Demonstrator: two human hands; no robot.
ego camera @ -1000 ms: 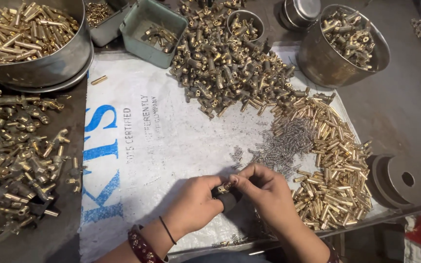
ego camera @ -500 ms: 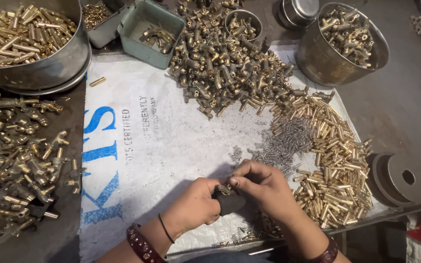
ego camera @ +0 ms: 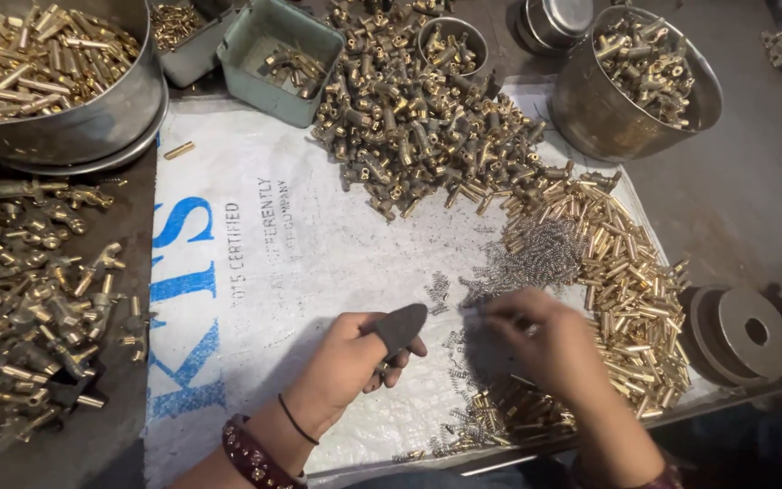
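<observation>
Just past our right hand sits the heap of little springs; its fingertips pinch together at the heap's near edge. Our left hand is curled shut, dark thumb guard up. We'd pinch one spring, not a tangle. Farther off, steel bowls hold brass fittings, a green tray only a few.

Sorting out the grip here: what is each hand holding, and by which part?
Left hand: a small part, hidden in the curled fingers. Right hand: blurred, fingertips at the grey wire springs; hold unclear.
</observation>
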